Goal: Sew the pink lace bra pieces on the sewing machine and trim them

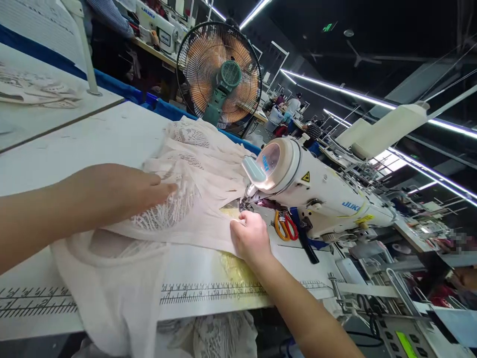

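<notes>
A cream garment with lace panels [203, 226] lies in folds across the sewing table and hangs over its front edge. My left hand [122, 194] is over the lace part, fingers stretched out; its underside is hidden. My right hand [251, 236] is closed on the garment's edge, just in front of the presser foot [244, 203], thumb and forefinger pressed together. The white sewing machine [320, 184] stands to the right, its needle area lit and partly covered by the machine head.
Scissors with orange and red handles [286, 226] lie beside the machine. A printed ruler [208, 293] runs along the table's front edge, near yellow tape [238, 268]. Behind the table stands a large fan [219, 74]. More pale fabric [37, 87] lies at the far left.
</notes>
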The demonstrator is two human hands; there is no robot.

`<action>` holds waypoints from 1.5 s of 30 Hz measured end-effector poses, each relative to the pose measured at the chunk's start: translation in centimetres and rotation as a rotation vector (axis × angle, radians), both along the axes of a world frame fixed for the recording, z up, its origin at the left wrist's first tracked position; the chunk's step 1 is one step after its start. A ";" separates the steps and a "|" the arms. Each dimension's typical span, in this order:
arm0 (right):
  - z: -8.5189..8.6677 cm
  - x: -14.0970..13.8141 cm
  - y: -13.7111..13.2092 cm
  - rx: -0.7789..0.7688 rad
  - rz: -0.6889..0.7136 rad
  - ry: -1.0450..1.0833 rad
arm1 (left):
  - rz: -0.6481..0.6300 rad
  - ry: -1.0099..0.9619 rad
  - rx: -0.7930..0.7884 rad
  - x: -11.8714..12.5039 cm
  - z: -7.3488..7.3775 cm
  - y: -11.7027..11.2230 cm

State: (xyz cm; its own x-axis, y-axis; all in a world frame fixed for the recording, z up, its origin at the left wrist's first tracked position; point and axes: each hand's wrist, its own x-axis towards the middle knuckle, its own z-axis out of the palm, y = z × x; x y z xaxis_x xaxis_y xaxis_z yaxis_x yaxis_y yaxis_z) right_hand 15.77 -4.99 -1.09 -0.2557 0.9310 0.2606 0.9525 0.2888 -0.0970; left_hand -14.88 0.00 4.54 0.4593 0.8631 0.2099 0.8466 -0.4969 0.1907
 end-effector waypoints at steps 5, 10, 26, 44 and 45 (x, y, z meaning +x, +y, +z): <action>0.0 -0.6 -0.8 -0.003 0.009 -0.065 | -0.194 -0.029 0.031 7.2 1.8 -3.2; -0.4 -0.8 -1.5 -0.003 0.054 -0.049 | -0.376 -0.119 -0.205 14.8 -2.4 -3.7; -1.2 3.9 -8.0 0.096 0.208 0.137 | -0.395 0.181 0.186 15.9 -5.7 0.5; -0.4 3.1 -6.4 0.123 0.248 0.159 | -0.423 0.162 0.143 15.9 -4.3 3.4; -0.5 2.9 -6.2 0.122 0.240 0.165 | -0.424 0.173 0.135 16.0 -4.3 3.7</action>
State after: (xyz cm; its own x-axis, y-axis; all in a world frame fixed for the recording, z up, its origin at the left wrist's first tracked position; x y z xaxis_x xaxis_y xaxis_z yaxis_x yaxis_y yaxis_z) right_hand 18.70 -11.19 -1.56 -0.4096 0.8084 0.4227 0.8296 0.5228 -0.1959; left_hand 1.11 3.74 0.28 0.8032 0.5622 0.1970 0.5773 -0.8161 -0.0250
